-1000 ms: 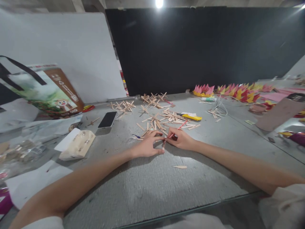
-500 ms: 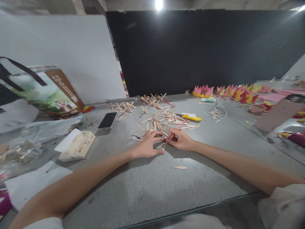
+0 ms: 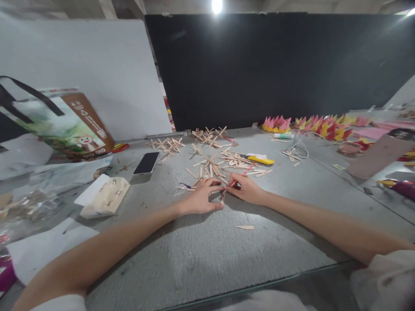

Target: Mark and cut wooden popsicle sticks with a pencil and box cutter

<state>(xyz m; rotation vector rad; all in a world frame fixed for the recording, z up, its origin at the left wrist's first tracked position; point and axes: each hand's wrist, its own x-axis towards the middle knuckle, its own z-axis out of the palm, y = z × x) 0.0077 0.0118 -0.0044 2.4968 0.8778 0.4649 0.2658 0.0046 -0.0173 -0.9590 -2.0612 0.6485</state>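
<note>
Both my hands meet at the middle of the grey table. My left hand presses down on a wooden craft stick that lies flat. My right hand grips a thin red pencil-like tool, its tip at the stick beside my left fingertips. Just behind the hands lies a heap of loose wooden sticks. A single cut stick piece rests on the table nearer to me.
Glued stick crosses lie further back. A yellow utility knife, a black phone, a tissue pack, a printed bag, a glue tube and pink-yellow paper shapes surround the work spot.
The red tool in my right hand has tilted lower and shifted slightly. Both hands stay at the same spot on the stick.
</note>
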